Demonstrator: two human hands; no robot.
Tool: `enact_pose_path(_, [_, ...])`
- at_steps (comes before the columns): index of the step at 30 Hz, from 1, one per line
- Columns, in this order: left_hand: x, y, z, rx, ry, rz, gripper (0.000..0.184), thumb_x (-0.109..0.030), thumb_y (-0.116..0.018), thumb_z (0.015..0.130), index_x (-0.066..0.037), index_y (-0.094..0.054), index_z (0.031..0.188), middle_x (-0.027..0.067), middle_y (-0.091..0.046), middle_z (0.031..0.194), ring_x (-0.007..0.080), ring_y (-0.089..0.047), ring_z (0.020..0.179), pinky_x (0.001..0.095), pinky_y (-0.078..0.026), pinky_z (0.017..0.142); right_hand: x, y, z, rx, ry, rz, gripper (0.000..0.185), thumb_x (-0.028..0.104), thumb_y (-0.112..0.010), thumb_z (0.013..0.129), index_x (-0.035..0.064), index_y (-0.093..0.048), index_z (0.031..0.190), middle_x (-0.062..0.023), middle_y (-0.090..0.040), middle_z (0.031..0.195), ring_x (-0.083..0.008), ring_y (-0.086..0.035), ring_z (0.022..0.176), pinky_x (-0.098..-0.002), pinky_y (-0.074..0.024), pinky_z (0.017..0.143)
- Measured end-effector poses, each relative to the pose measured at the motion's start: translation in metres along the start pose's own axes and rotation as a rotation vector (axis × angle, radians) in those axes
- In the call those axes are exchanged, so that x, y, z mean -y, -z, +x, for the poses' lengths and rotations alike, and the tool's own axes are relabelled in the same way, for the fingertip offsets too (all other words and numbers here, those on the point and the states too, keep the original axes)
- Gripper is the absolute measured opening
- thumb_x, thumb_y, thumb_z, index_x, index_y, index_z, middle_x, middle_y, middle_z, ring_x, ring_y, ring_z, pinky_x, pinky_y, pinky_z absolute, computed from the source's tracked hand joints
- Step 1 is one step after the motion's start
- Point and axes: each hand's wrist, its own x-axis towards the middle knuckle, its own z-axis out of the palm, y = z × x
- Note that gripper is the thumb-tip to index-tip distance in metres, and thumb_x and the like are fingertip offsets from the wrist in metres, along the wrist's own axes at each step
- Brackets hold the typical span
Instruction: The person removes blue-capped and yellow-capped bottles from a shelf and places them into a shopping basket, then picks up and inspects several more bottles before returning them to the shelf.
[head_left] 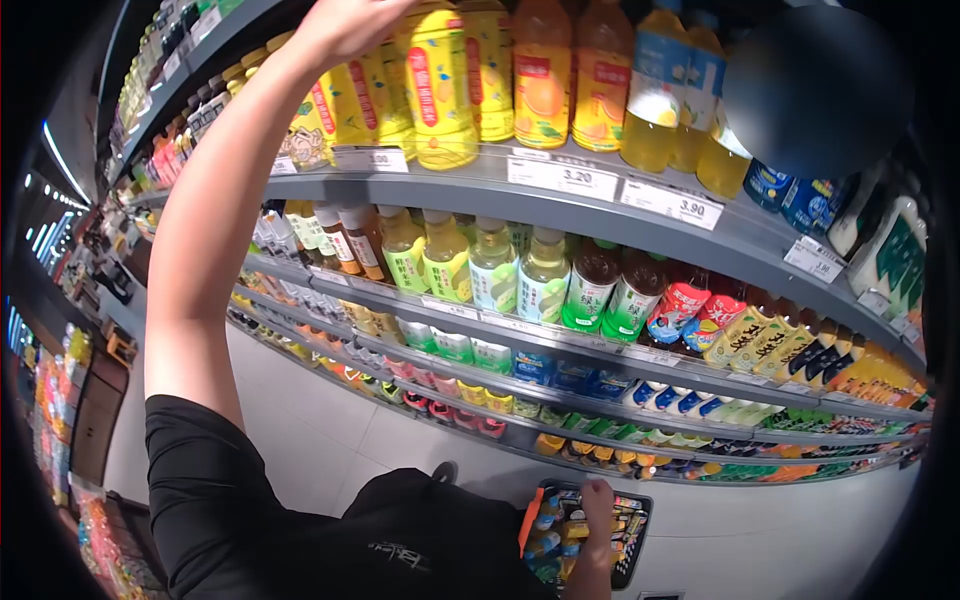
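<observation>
My left arm stretches up to the top shelf in view, where my left hand [352, 24] is at the upper frame edge. Its fingers are cut off by the frame, beside the top of a yellow drink bottle [436, 95] with a red label strip. That bottle stands forward of its row, at the shelf's front edge. Low down, my right hand [597, 497] is closed in a fist over a dark shopping basket [646, 520], which seems to hang from it; the handle is hidden. Several bottles and packets lie in the basket.
Orange drink bottles [542, 80] stand right of the yellow ones, above price tags [565, 176]. A lower shelf holds green tea bottles [590, 285] and other drinks. Further tiers run down to the tiled floor [330, 435]. Another display [65, 400] borders the aisle at left.
</observation>
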Motion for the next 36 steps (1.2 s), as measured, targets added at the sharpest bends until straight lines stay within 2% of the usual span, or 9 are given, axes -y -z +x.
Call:
enact_pose_path(7, [0.059, 0.004, -0.012, -0.022, -0.202, -0.016, 0.056, -0.043, -0.052, 0.104, 0.007, -0.066, 0.126, 0.0289, -0.073, 0.115, 0.0441, -0.069, 0.109, 0.0472, -0.052, 0.101, 0.386, 0.038, -0.051, -0.100, 0.602, 0.143, 0.007, 0.007, -0.069, 0.098, 0.0010, -0.069, 0.102, -0.0026, -0.069, 0.091, -0.0104, -0.061, 0.088, -0.0272, -0.0498, 0.081])
enact_pose_path(11, [0.062, 0.016, -0.027, -0.052, -0.302, 0.143, 0.058, -0.047, -0.051, 0.104, 0.001, -0.063, 0.135, 0.0242, -0.075, 0.111, 0.0379, -0.071, 0.107, 0.0527, -0.046, 0.108, 0.532, 0.053, -0.070, -0.403, 1.079, 0.032, 0.018, 0.002, -0.072, 0.090, 0.0002, -0.068, 0.107, -0.0092, -0.067, 0.098, -0.0190, -0.062, 0.085, -0.0315, -0.0512, 0.079])
enact_pose_path(16, [0.068, 0.006, -0.028, -0.055, -0.312, 0.146, 0.062, -0.052, -0.057, 0.100, -0.004, -0.062, 0.140, 0.0186, -0.076, 0.113, 0.0339, -0.071, 0.110, 0.0521, -0.043, 0.111, 0.674, 0.042, -0.060, -0.779, 1.197, -0.223, 0.042, 0.015, -0.077, 0.089, -0.0010, -0.062, 0.126, -0.0180, -0.067, 0.116, -0.0337, -0.061, 0.110, -0.0434, -0.0486, 0.098])
enact_pose_path(17, [0.070, 0.006, -0.028, -0.046, -0.317, 0.182, 0.063, -0.052, -0.056, 0.102, -0.006, -0.061, 0.144, 0.0158, -0.079, 0.111, 0.0314, -0.074, 0.108, 0.0517, -0.042, 0.112, 0.693, 0.037, -0.051, -0.853, 1.186, -0.271, 0.049, 0.020, -0.077, 0.090, -0.0015, -0.060, 0.130, -0.0191, -0.068, 0.120, -0.0355, -0.059, 0.116, -0.0457, -0.0470, 0.102])
enact_pose_path(18, [0.076, 0.000, -0.023, -0.037, -0.341, 0.109, 0.071, -0.059, -0.054, 0.097, -0.009, -0.054, 0.148, 0.0196, -0.077, 0.109, 0.0388, -0.072, 0.111, 0.0660, -0.032, 0.115, 0.708, 0.031, -0.041, -0.875, 1.165, -0.297, 0.054, 0.025, -0.078, 0.090, -0.0023, -0.058, 0.133, -0.0203, -0.068, 0.121, -0.0365, -0.059, 0.117, -0.0467, -0.0462, 0.103])
enact_pose_path(21, [0.080, 0.001, -0.026, -0.058, -0.348, 0.041, 0.072, -0.058, -0.058, 0.095, -0.008, -0.054, 0.148, 0.0185, -0.078, 0.107, 0.0371, -0.073, 0.110, 0.0661, -0.033, 0.114, 0.740, 0.014, -0.025, -0.838, 1.023, -0.360, 0.074, 0.043, -0.078, 0.088, -0.0054, -0.053, 0.138, -0.0255, -0.069, 0.121, -0.0400, -0.059, 0.119, -0.0494, -0.0432, 0.106])
enact_pose_path(22, [0.079, 0.003, -0.026, -0.027, -0.338, 0.026, 0.068, -0.051, -0.066, 0.090, -0.014, -0.054, 0.146, 0.0134, -0.078, 0.108, 0.0358, -0.070, 0.111, 0.0703, -0.021, 0.120, 0.746, 0.009, -0.026, -0.846, 0.986, -0.364, 0.075, 0.043, -0.079, 0.087, -0.0055, -0.053, 0.139, -0.0255, -0.070, 0.119, -0.0407, -0.060, 0.117, -0.0498, -0.0442, 0.105])
enact_pose_path(29, [0.081, 0.006, -0.049, -0.180, -0.443, -0.170, 0.073, -0.047, -0.075, 0.087, -0.017, -0.048, 0.149, 0.0121, -0.074, 0.121, 0.0332, -0.065, 0.123, 0.0681, -0.024, 0.120, 0.749, 0.004, -0.016, -0.815, 0.886, -0.292, 0.072, 0.043, -0.081, 0.085, -0.0054, -0.058, 0.133, -0.0234, -0.073, 0.107, -0.0403, -0.067, 0.103, -0.0497, -0.0525, 0.093])
enact_pose_path(36, [0.088, 0.002, -0.083, -0.342, -0.558, -0.327, 0.075, -0.037, -0.083, 0.086, -0.020, -0.047, 0.149, 0.0086, -0.068, 0.133, 0.0297, -0.066, 0.122, 0.0638, -0.025, 0.122, 0.736, 0.001, -0.013, -0.965, 1.104, -0.091, 0.066, 0.030, -0.085, 0.075, -0.0020, -0.060, 0.128, -0.0183, -0.072, 0.107, -0.0317, -0.070, 0.098, -0.0433, -0.0561, 0.088])
